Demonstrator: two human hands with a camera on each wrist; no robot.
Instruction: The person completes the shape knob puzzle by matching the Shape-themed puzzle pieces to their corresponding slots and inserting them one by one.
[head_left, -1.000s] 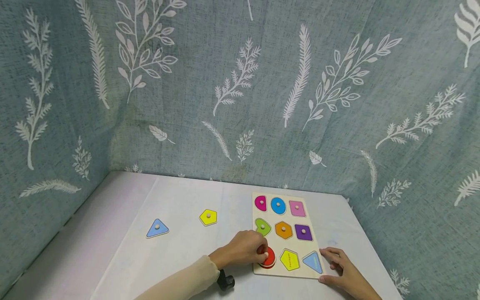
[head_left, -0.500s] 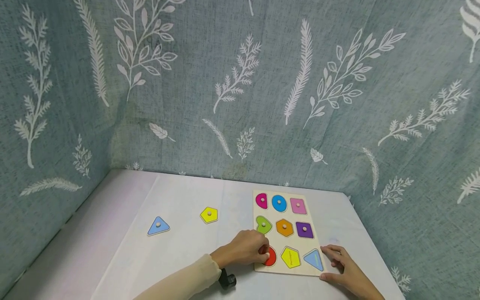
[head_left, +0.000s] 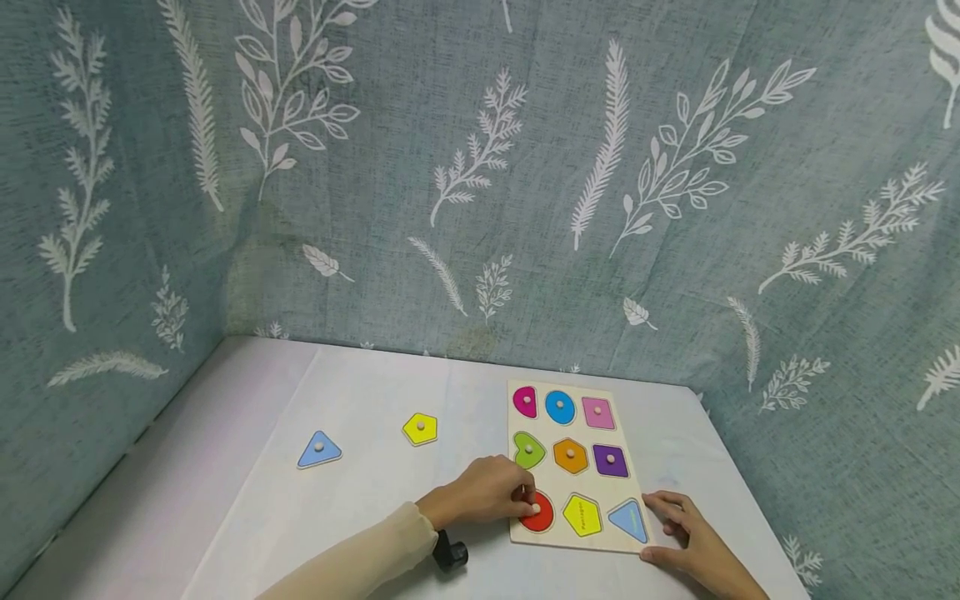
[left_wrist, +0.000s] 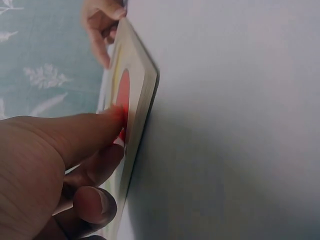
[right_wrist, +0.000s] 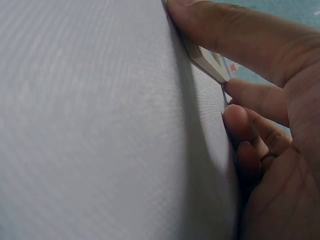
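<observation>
My left hand is over the near-left corner of a wooden shape puzzle board. Its thumb and index finger pinch the small knob of the red circle piece, which lies flat in its round recess. In the left wrist view, the thumb covers part of the red circle. Beside the board's right edge rests my right hand, thumb and index fingertip touching that edge near the corner, the other fingers loosely bent. The yellow pentagon recess and blue triangle recess show printed bottoms.
A blue triangle piece and a yellow pentagon piece lie on the white tablecloth, left of the board. Several knobbed pieces, including an orange hexagon, sit in the board's upper rows. A leaf-patterned curtain stands behind.
The red circle, tilted under my left fingers a second ago, now lies flat in its recess. My left hand has shifted slightly left relative to the board. The right hand stays at the edge.
</observation>
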